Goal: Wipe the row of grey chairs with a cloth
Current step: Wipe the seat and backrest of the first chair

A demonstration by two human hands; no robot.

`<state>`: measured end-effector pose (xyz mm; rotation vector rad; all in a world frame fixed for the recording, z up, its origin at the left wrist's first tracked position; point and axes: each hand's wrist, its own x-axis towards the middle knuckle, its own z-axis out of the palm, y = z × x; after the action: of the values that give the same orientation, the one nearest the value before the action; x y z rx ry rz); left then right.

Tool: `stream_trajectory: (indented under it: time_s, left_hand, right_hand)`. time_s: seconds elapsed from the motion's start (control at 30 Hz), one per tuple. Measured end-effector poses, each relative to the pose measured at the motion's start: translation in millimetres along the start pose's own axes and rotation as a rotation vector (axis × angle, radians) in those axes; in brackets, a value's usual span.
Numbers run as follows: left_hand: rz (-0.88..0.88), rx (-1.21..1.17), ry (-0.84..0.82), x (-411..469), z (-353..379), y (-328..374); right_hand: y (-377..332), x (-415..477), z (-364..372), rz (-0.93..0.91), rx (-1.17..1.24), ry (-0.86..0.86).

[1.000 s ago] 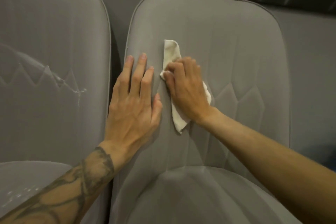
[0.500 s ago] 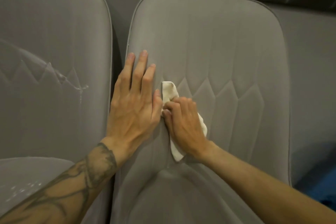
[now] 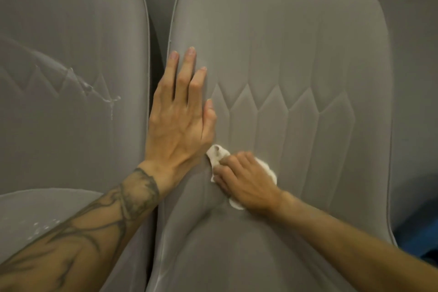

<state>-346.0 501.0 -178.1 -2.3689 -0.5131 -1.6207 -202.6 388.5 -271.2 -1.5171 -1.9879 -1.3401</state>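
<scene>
White cloth (image 3: pixel 219 153), bunched small, gripped under the curled fingers of the right hand (image 3: pixel 244 182) and pressed against the low part of the backrest of the grey chair (image 3: pixel 284 42), just above the back-to-seat crease. Beside it, nearly touching the cloth's upper corner, left hand (image 3: pixel 180 116): flat, fingers straight and close together, palm down near the backrest's left edge, holding nothing, apparently bracing the upholstery. Tattooed forearm (image 3: pixel 94 220) behind it, crossing the gap between seats.

Further out: stitched diamond quilting across the backrest, free of marks as far as can be told. Seat cushion (image 3: pixel 237 256) below, not under the cloth at present. To the left, neighbouring chair (image 3: pixel 71 31), carrying a whitish, wet-looking streak (image 3: pixel 104 97) across its backrest and pale droplets (image 3: pixel 40 227) on its seat; by the look of it sprayed and waiting, or simply not yet wiped. Blue patch (image 3: pixel 412 237) at the lower right edge, too cropped to identify.

Judged from that: partway only. Backrest of one chair probably near finished, its seat left to do, the neighbour wholly left. Rest of the row out of frame, so no telling.

No brand, label or legible writing anywhere in view.
</scene>
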Motion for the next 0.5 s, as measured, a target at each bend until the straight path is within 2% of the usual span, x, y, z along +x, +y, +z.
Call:
stream_trajectory:
  time_s: [0.03, 0.07, 0.17, 0.2, 0.27, 0.4, 0.43, 0.5]
  left_hand:
    - [0.001, -0.002, -0.002, 0.2, 1.0, -0.1]
    - [0.001, -0.007, -0.003, 0.5, 2.1, -0.3]
    - [0.000, -0.011, 0.004, 0.4, 3.5, -2.3]
    - [0.002, -0.015, 0.000, 0.6, 3.6, -2.5]
    - [-0.002, -0.016, -0.013, 1.2, 2.0, -2.2]
    - [0.000, -0.047, -0.055, -1.6, -6.8, -0.7]
    - [0.005, -0.065, -0.073, -7.6, -10.1, -1.0]
    - [0.000, -0.071, -0.119, -28.0, -19.2, -5.3]
  right_hand:
    - [14.4, 15.3, -2.5, 0.005, -0.030, 0.034]
    - [30.3, 37.5, -5.6, 0.096, -0.061, 0.108]
    - [67.0, 104.9, -17.4, 0.563, -0.078, 0.333]
    - [63.3, 109.5, -16.4, 0.616, -0.054, 0.353]
    - [36.7, 87.8, -8.5, 0.541, -0.002, 0.287]
    - [-13.2, 4.3, -6.1, 0.168, 0.025, -0.036]
    - [-11.8, -2.6, -7.4, 0.132, 0.017, -0.075]
    - [-1.1, 13.2, -11.3, 0.228, 0.015, -0.038]
